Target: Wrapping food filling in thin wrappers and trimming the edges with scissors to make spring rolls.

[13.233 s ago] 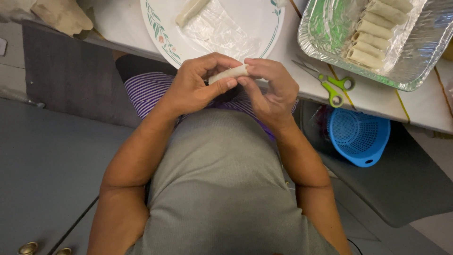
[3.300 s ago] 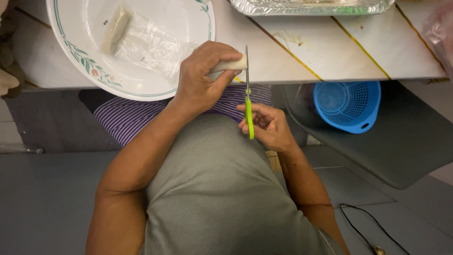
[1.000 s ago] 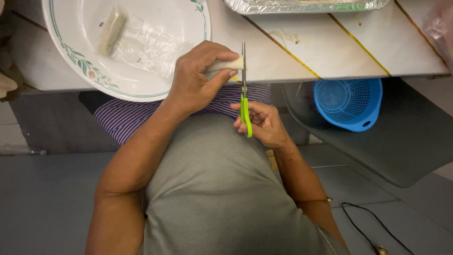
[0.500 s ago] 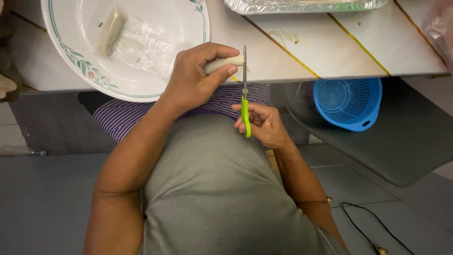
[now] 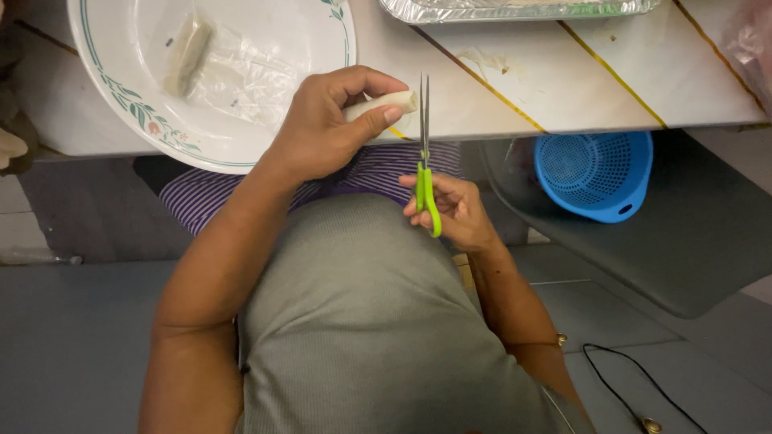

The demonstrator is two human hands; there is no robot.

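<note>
At the worktop's near edge, the left hand (image 5: 322,133) grips a pale rolled wrapper (image 5: 384,103); the right hand (image 5: 454,210) clasps green-handled scissors (image 5: 425,153) beside it.

A home kitchen or an informal food-preparation corner, seen from above by a seated person. A white counter (image 5: 563,88) with thin yellow stripes carries a large white plate (image 5: 121,96) with a green floral rim, which holds a pale wrapped roll (image 5: 187,56) and a clear thin wrapper sheet (image 5: 249,72). The edge of a disposable foil tray (image 5: 515,10) shows at the top. A blue plastic colander basket (image 5: 595,173) sits beneath the counter, above a grey floor (image 5: 72,337). The left hand (image 5: 322,133) holds a small pale food roll (image 5: 382,103) at the counter's edge, and the right hand (image 5: 450,210) holds green-handled household scissors (image 5: 425,173) beside it.
</note>
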